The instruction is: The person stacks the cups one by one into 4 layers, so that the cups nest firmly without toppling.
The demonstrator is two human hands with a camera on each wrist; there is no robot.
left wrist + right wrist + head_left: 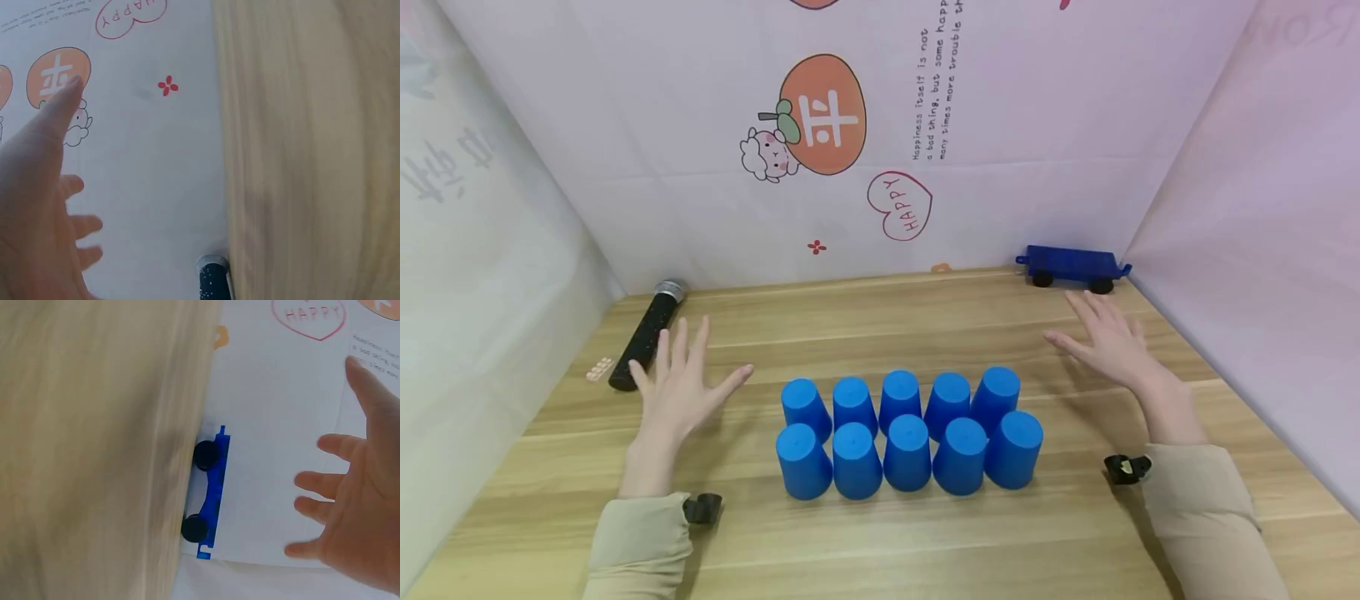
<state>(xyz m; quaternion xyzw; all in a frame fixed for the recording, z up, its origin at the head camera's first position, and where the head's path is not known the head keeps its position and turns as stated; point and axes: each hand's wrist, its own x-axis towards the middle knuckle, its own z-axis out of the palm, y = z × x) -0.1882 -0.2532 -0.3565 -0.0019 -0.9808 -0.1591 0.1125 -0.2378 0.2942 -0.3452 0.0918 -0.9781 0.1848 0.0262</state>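
Note:
Several blue cups (907,452) stand upside down in two rows on the wooden table, close together. To their left my left hand (673,404) is held with fingers spread, holding nothing, beside a black microphone (646,340). My right hand (1108,346), also with spread fingers and nothing in it, is right of the cups, just below a blue toy wagon (1070,264) in the head view. In the left wrist view, the left hand (40,206) shows near the microphone's head (213,261). The right wrist view has the right hand (359,487) and the wagon (215,490).
A small pale studded piece (599,369) lies left of the microphone. White printed cloth (700,208) rises behind the table (850,554), with more white cloth along both sides. Each wrist bears a black band, the left one (703,508) and the right one (1127,468).

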